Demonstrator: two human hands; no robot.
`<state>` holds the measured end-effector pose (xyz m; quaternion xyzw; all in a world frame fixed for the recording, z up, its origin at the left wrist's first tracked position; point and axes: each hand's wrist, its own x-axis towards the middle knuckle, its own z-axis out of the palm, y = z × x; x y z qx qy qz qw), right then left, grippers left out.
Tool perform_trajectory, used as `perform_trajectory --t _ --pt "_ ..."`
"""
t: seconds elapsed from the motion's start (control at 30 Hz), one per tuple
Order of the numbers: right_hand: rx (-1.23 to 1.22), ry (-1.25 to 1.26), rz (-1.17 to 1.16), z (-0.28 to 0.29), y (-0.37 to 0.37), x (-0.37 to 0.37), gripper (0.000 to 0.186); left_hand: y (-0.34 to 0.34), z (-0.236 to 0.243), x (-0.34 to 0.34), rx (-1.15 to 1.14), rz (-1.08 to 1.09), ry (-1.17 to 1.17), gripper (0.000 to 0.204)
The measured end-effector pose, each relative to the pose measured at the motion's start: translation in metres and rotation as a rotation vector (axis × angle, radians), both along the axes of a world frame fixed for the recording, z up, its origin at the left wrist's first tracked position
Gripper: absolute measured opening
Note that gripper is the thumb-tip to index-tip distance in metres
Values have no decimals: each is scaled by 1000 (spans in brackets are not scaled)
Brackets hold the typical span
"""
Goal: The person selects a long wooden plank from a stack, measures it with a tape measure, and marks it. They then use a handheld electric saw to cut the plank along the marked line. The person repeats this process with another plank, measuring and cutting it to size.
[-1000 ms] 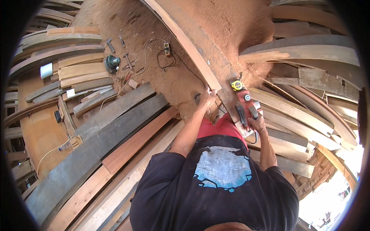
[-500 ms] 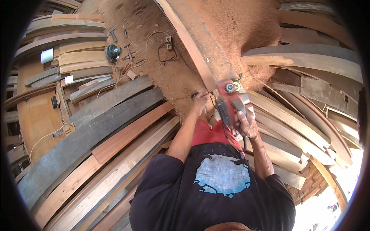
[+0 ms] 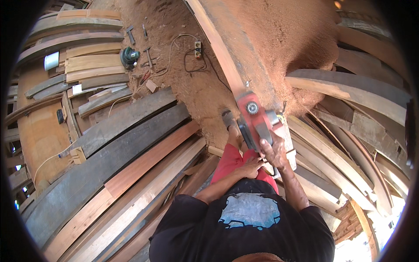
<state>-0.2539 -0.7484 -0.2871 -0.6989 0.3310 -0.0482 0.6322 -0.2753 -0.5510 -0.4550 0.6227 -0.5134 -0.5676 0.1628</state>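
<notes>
My right hand (image 3: 275, 153) grips the rear handle of a red and black electric planer (image 3: 253, 107). The planer sits on the near part of a long wooden board (image 3: 218, 48) that runs away from me toward the top. Just behind the planer, in front of my red shorts, is my left hand (image 3: 252, 167). Its fingers are drawn together by the planer's rear end, and what they hold, if anything, I cannot make out. The planer's underside is hidden.
Stacked planks (image 3: 139, 153) lie to my left, and more boards (image 3: 331, 148) to my right. On the sawdust-covered floor ahead are a socket strip (image 3: 198, 49) with a cable, a green power tool (image 3: 129, 58) and a hammer (image 3: 149, 56). Sawdust (image 3: 279, 39) is heaped beyond the board.
My left hand has come back from beside the board to just behind the planer. The planer, in my right hand, sits slightly lower and further left in view. The view has shifted somewhat.
</notes>
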Motion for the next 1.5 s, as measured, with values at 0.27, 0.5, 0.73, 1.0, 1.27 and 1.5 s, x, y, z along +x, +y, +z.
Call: perform_trajectory --t 0.27,0.5,0.73,1.0,1.27,1.5 --pt "-74 24 21 4 -75 205 47 19 13 95 51 495 3 36" --pt "-112 -59 10 -20 -158 368 56 14 19 168 -159 992 -269 24" --pt "-137 3 90 -13 -130 296 63 30 14 148 -63 957 -276 18" --pt "15 47 134 15 -2 -8 65 65 15 88 115 486 -166 15" --pt "-25 14 66 9 -15 56 55 65 8 97 64 565 -221 13" --pt "-81 2 95 -12 -114 265 68 30 55 142 -71 976 -334 27"
